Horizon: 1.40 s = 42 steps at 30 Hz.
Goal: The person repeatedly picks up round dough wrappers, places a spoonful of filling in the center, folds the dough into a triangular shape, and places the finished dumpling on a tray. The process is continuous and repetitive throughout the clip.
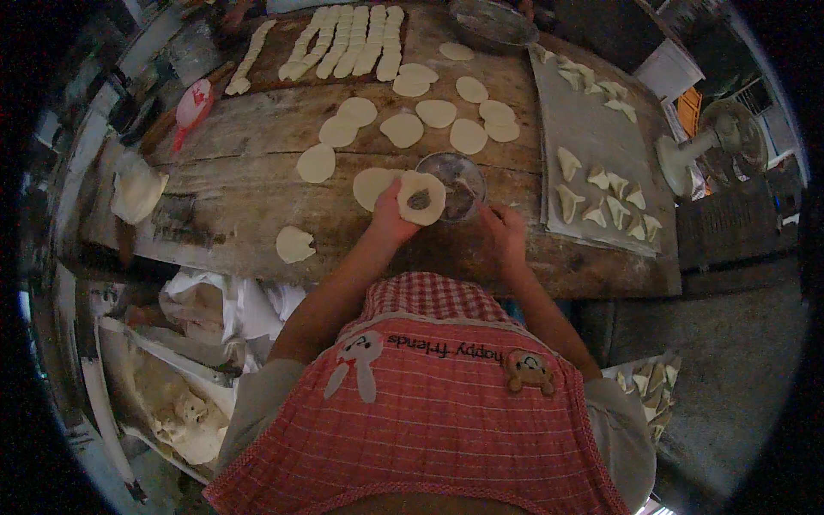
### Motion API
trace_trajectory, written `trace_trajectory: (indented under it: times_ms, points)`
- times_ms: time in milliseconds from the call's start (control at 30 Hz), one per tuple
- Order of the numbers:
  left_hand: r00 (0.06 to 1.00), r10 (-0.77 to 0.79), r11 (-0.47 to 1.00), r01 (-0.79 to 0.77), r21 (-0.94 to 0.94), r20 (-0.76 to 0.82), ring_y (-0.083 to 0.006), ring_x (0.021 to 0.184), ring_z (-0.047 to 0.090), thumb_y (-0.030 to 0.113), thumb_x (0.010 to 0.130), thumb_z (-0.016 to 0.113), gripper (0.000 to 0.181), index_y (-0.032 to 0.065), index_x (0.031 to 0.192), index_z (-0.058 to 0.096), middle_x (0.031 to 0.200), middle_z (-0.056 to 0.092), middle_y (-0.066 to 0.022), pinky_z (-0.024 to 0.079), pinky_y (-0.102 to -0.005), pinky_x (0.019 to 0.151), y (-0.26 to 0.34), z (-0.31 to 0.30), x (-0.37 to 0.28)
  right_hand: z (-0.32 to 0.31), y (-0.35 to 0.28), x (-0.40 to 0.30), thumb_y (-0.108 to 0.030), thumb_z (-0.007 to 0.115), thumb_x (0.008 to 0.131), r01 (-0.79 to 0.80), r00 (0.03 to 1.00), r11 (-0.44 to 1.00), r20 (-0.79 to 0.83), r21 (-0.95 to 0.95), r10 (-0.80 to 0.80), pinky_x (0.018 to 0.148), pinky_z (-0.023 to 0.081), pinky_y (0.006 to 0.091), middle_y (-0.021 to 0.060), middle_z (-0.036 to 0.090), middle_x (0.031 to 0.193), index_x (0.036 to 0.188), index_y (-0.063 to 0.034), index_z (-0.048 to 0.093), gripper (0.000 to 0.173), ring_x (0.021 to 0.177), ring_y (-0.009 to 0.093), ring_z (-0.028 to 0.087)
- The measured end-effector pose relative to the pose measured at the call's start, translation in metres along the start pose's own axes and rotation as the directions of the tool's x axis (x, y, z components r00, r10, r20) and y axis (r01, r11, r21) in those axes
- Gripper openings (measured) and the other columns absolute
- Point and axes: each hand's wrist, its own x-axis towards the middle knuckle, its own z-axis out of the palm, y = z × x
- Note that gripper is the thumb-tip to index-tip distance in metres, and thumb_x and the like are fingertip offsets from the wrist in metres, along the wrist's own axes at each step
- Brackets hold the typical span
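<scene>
My left hand [391, 215] holds up a round dough wrapper [432, 188] with a dark dab of filling [420, 199] on its middle. Just right of it stands a round metal bowl [475, 168], partly hidden by the wrapper, with dark filling inside. At the bowl's right rim, my right hand [505, 228] has its fingers closed around what looks like a thin utensil [468, 190], dim and blurred, reaching into the bowl. Beneath and left of my left hand lies another flat wrapper [370, 188] on the wooden table [257, 193].
Several dough rounds [436, 113] lie farther up the table. Cut dough strips [351, 42] sit at the back, beside a pink scoop [194, 106]. Folded dough pieces [570, 205] rest on a lined board [582, 138] at right, near a fan [711, 138]. A metal basin [492, 22] stands behind.
</scene>
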Motion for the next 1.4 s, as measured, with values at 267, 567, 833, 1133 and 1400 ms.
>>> trace_trajectory:
  times_ms: [267, 567, 833, 1133, 1400]
  points:
    - [0.986, -0.156, 0.988, 0.154, 0.027, 0.065, -0.0305, 0.116, 0.045, 0.041, 0.095, 0.028, 0.049, 0.0028, 0.124, 0.040, 0.123, 0.048, -0.0145, 0.037, -0.0482, 0.098, -0.004, -0.038, -0.037, 0.051, -0.022, -0.010, -0.032, 0.071, 0.070, 0.521, 0.844, 0.681, 0.191, -0.515, -0.502, 0.079, 0.045, 0.0425, 0.0186, 0.045, 0.118, 0.121, -0.0029, 0.043, 0.065, 0.100, 0.035, 0.049]
    - [0.963, -0.164, 0.938, 0.086, 0.335, 0.214, -0.0281, 0.103, 0.052, 0.038, 0.091, 0.045, 0.044, 0.0039, 0.118, 0.044, 0.115, 0.051, -0.0126, 0.042, -0.0428, 0.092, -0.012, -0.107, -0.042, 0.086, -0.007, -0.029, -0.018, 0.070, 0.068, 0.335, 0.858, 0.919, 0.471, -0.208, -0.206, 0.081, 0.045, 0.0407, 0.0159, 0.051, 0.109, 0.112, -0.0044, 0.047, 0.051, 0.102, 0.035, 0.051]
    - [0.979, -0.108, -0.333, -0.200, 0.921, 0.174, -0.0312, 0.094, 0.054, 0.037, 0.075, 0.067, 0.048, 0.0006, 0.104, 0.054, 0.098, 0.055, -0.0193, 0.045, -0.0397, 0.078, -0.021, -0.155, -0.040, 0.099, 0.012, -0.038, -0.017, 0.062, 0.075, 0.425, 0.803, 0.854, 0.561, -0.300, -0.202, 0.075, 0.047, 0.0425, 0.0154, 0.054, 0.100, 0.110, -0.0042, 0.050, 0.039, 0.089, 0.035, 0.056]
    - [0.830, 0.071, -0.588, -0.413, 0.695, 0.553, -0.0378, 0.085, 0.053, 0.014, 0.078, 0.059, 0.023, 0.0027, 0.098, 0.055, 0.089, 0.053, -0.0188, 0.045, -0.0461, 0.069, -0.027, -0.120, -0.058, 0.103, 0.025, -0.035, -0.020, 0.054, 0.082, 0.476, 0.755, 0.769, 0.647, -0.426, -0.109, 0.063, 0.049, 0.0438, 0.0189, 0.057, 0.091, 0.098, -0.0009, 0.050, 0.026, 0.079, 0.035, 0.059]
    - [0.862, 0.113, -0.603, -0.337, 0.723, 0.495, -0.0371, 0.083, 0.058, 0.008, 0.077, 0.055, 0.025, 0.0057, 0.101, 0.048, 0.088, 0.058, -0.0159, 0.048, -0.0461, 0.065, -0.033, -0.105, -0.057, 0.104, 0.010, -0.032, -0.027, 0.055, 0.083, 0.306, 0.816, 0.774, 0.571, -0.555, 0.087, 0.053, 0.046, 0.0467, 0.0199, 0.061, 0.078, 0.099, -0.0025, 0.045, 0.031, 0.065, 0.038, 0.060]
